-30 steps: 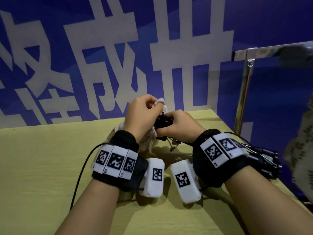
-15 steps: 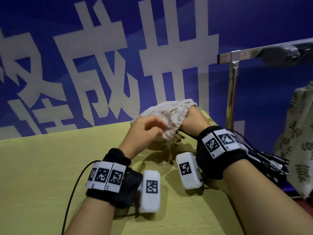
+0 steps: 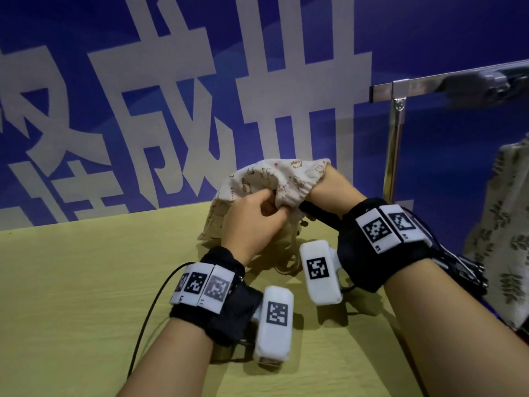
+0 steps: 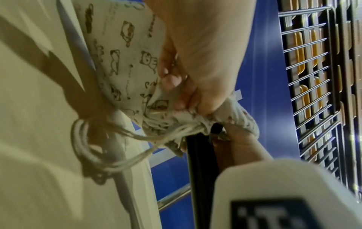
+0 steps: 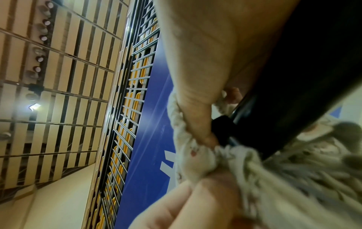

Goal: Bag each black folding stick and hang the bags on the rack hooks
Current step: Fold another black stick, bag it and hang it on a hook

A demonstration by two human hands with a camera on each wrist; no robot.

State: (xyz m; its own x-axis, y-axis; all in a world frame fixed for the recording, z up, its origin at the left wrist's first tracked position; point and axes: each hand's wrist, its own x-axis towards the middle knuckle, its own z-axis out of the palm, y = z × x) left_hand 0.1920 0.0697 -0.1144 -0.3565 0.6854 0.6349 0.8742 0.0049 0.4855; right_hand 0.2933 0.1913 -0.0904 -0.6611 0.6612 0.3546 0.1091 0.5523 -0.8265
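Note:
A cream cartoon-print drawstring bag (image 3: 274, 179) is held up over the far edge of the table. My left hand (image 3: 273, 204) pinches its gathered rim, seen close in the left wrist view (image 4: 176, 93). My right hand (image 3: 332, 187) is inside the bag up to the wrist, fingers hidden by cloth. The black folding stick (image 3: 320, 214) goes into the bag's mouth along that hand, and its tail end pokes out toward my right wristband. The stick (image 5: 284, 93) runs beside my palm, with the rim (image 5: 195, 155) bunched around it. Loose drawstrings (image 4: 88, 147) hang below.
A yellow-green table (image 3: 86, 282) lies under both arms. A chrome rack post and bar (image 3: 396, 144) stand at the table's right end. A leaf-print bag (image 3: 503, 224) hangs there at the right edge. A blue banner wall is close behind.
A second ago both hands met at the bag's mouth with the stick outside. My right hand has since pushed deep into the bag with the stick, and the bag is lifted and spread over it.

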